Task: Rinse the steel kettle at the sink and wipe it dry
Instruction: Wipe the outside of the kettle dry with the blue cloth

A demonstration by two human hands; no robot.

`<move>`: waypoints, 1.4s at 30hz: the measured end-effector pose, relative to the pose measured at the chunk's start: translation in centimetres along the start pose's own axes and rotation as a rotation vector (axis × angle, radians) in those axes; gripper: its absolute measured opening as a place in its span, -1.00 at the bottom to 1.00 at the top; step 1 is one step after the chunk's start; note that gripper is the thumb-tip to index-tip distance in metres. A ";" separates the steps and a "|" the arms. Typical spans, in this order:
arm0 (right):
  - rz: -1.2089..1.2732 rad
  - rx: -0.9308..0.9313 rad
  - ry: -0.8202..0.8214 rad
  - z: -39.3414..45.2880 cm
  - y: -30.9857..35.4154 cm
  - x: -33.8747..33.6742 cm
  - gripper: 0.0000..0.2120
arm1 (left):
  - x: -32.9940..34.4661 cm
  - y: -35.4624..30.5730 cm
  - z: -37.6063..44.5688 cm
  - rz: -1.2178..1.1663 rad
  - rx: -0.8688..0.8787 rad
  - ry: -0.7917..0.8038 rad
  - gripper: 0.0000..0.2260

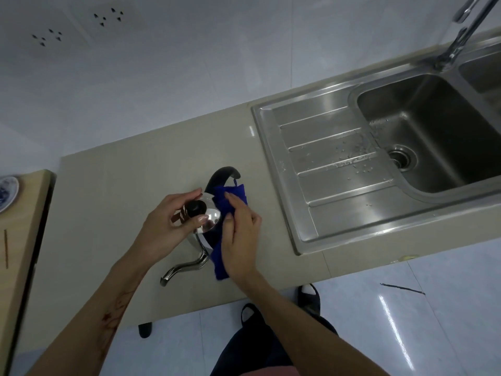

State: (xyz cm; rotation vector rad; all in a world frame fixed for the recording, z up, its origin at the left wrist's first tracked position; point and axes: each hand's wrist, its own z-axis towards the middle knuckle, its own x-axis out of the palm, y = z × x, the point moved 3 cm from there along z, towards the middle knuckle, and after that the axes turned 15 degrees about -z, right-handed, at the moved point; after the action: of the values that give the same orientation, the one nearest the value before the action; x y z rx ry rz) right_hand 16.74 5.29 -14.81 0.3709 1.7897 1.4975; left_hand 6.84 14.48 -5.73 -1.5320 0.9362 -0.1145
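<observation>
The steel kettle [211,216] stands on the beige counter [122,191], left of the sink. It has a black handle at the back, a black lid knob, and a curved spout [184,267] that points toward me. My left hand [168,223] grips the kettle's top around the knob. My right hand [241,234] presses a blue cloth [230,202] against the kettle's right side. Part of the cloth hangs down by the kettle's base.
The steel sink [423,137] with a ribbed, wet drainboard [333,169] lies to the right, its tap [461,31] at the back. A wooden table with a patterned plate [6,192] stands at the left. Wall sockets are above.
</observation>
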 end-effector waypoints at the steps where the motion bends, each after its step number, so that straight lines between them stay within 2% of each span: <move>1: 0.010 0.053 -0.014 1.0 -1.1 0.0 -0.65 | 0.0 0.0 0.0 -0.004 0.000 -0.007 -0.52; 3: 0.001 0.102 0.020 2.9 -3.0 -0.5 -0.72 | 0.0 0.1 -0.1 -0.019 -0.006 -0.014 -0.53; 7: -0.092 0.243 0.220 5.0 -5.7 -0.6 -0.76 | 0.1 0.0 -0.2 -0.045 -0.008 -0.028 -0.53; 11: -0.222 0.386 0.310 5.5 -4.8 0.0 -0.75 | -0.1 0.4 -0.2 -0.075 -0.005 -0.034 -0.54; 16: -0.065 0.287 0.315 4.9 -3.9 -1.2 -0.69 | -0.2 0.4 0.0 -0.104 -0.016 -0.003 -0.54; 21: -0.072 0.542 0.316 4.7 -4.5 -0.2 -0.77 | -0.2 0.4 -0.3 -0.112 -0.020 -0.015 -0.54; 23: -0.050 0.556 0.244 3.4 -3.3 -0.2 -0.81 | -0.1 0.6 -0.3 -0.128 -0.032 -0.019 -0.53; 25: 0.030 0.433 0.101 1.5 -1.0 -0.3 -0.75 | -0.2 0.9 -0.2 -0.143 -0.053 -0.021 -0.52; 27: 0.036 0.222 0.024 -0.7 1.8 -0.2 -0.65 | -0.3 1.0 -0.1 -0.123 -0.062 0.001 -0.50; 29: -0.113 -0.083 0.012 -1.6 3.8 -0.5 -0.61 | -0.6 0.9 0.0 -0.126 -0.077 0.044 -0.45; 32: -0.384 -0.480 -0.034 0.3 2.4 -1.9 -0.62 | -1.6 0.5 0.2 -0.171 -0.118 0.172 -0.43; 34: -0.585 -0.532 -0.043 3.0 1.3 -3.4 -0.61 | -2.1 0.3 0.4 -0.171 -0.136 0.275 -0.45; 36: -0.672 -0.451 0.093 4.9 1.3 -4.3 -0.59 | -2.0 0.3 0.4 -0.197 -0.142 0.314 -0.48; 38: -0.687 -0.490 0.209 4.9 1.9 -4.1 -0.59 | -1.9 0.5 0.3 -0.246 -0.139 0.289 -0.52; 40: -0.730 -0.637 0.280 4.4 2.1 -4.1 -0.63 | -1.8 0.7 0.2 -0.251 -0.117 0.252 -0.54; 41: -0.730 -0.653 0.312 5.0 1.9 -4.4 -0.63 | -1.7 0.7 0.0 -0.227 -0.103 0.228 -0.55; 42: -0.703 -0.571 0.337 6.1 1.6 -4.9 -0.64 | -1.7 0.7 -0.1 -0.200 -0.087 0.196 -0.55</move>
State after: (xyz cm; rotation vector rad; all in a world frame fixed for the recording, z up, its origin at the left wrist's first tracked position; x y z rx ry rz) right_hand 23.88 6.90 -11.66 -0.7566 1.4031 1.4933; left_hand 5.30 15.50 -5.61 -1.7163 0.9487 -0.3771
